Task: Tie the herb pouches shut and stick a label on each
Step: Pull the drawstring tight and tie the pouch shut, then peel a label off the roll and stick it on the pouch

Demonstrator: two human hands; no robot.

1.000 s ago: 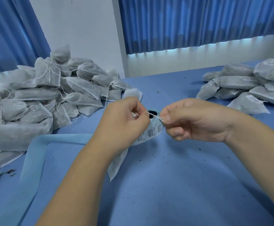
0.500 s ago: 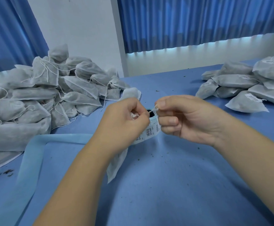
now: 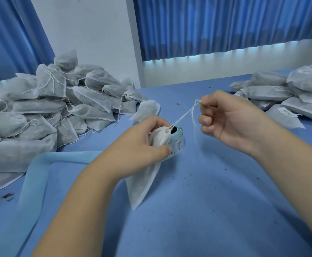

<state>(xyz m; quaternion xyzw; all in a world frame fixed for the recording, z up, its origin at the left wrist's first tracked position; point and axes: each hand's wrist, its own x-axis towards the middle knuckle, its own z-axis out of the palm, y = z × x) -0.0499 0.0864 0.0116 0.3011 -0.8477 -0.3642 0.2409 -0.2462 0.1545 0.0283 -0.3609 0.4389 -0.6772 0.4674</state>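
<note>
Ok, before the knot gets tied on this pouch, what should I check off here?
1. Left hand grips the pouch at its neck: ok.
2. Right hand pinches the string: ok.
3. String pulled straight from pouch to right hand: ok.
4. Neck drawn fully closed: cannot tell, the left hand partly covers it.
5. Label roll close by, just behind the pouch: ok.

Left hand (image 3: 141, 145) swallows the pouch (image 3: 144, 182) neck, cinch unseen. Just behind that grip the label roll (image 3: 178, 140) sits half hidden, print too small to read. String (image 3: 183, 114) tip vanishes inside the pinch of the right hand (image 3: 231, 121).
</note>
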